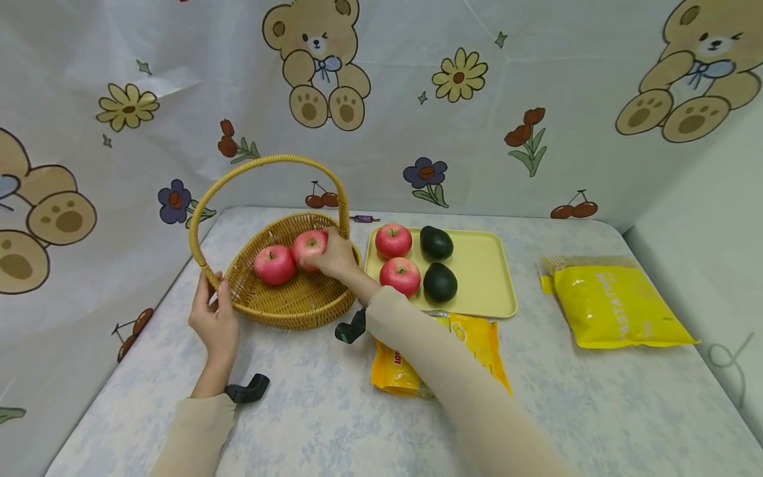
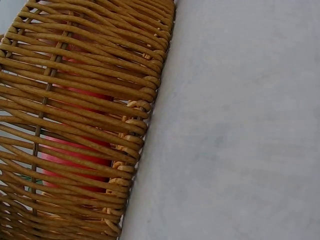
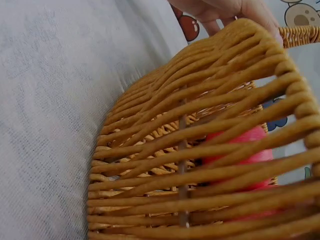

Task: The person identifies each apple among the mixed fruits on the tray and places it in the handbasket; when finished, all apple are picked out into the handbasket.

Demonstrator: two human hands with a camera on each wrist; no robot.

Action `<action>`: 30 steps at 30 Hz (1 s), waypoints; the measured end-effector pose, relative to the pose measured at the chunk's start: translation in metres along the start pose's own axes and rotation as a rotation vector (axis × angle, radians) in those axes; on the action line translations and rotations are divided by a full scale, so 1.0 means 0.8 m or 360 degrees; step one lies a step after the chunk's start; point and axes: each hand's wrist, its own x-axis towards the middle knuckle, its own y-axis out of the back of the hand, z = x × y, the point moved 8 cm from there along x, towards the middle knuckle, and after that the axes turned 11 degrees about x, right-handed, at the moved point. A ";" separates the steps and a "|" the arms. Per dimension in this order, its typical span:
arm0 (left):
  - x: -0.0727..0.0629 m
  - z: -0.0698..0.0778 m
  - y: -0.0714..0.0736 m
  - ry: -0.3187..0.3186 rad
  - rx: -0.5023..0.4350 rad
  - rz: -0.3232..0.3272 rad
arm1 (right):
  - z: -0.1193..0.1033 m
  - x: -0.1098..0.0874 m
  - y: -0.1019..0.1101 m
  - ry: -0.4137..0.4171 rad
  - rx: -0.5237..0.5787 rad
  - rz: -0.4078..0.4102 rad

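Note:
A wicker basket (image 1: pixel 292 318) with a tall arched handle stands on the left of the table. My left hand (image 1: pixel 216 324) grips its left rim at the foot of the handle; those fingers also show behind the rim in the right wrist view. Inside the basket, my right hand (image 1: pixel 338 257) holds a red apple (image 1: pixel 306 247) between thumb and fingers. A second red apple (image 1: pixel 275 265) lies beside it, to the left. Through the basket's weave (image 2: pixel 90 125), red fruit shows in the left wrist view. The right wrist view shows the basket wall (image 3: pixel 200 150) but not my right hand.
Right of the basket, a pale yellow tray (image 1: pixel 483 275) carries two red apples (image 1: pixel 400 276) and two dark green avocados (image 1: pixel 440 283). An orange-yellow packet (image 1: pixel 477 338) lies before it, partly under my right forearm. A yellow bag (image 1: pixel 616 305) lies at the far right.

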 end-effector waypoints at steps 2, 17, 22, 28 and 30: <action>0.000 0.001 0.000 -0.0008 -0.0018 0.0005 | 0.003 0.003 -0.002 -0.0018 -0.0010 0.0024; 0.000 0.001 0.000 -0.0008 0.0017 0.0011 | 0.013 0.012 -0.011 -0.0134 -0.0048 0.0078; 0.000 0.000 -0.001 0.0000 0.0007 0.0005 | 0.013 0.015 -0.013 -0.0145 -0.0069 0.0062; 0.001 -0.003 -0.001 0.0012 0.0010 0.0011 | 0.012 0.015 -0.014 -0.0142 -0.0104 0.0040; 0.000 -0.002 0.000 0.0009 0.0020 0.0011 | 0.013 0.015 -0.014 -0.0148 -0.0100 0.0030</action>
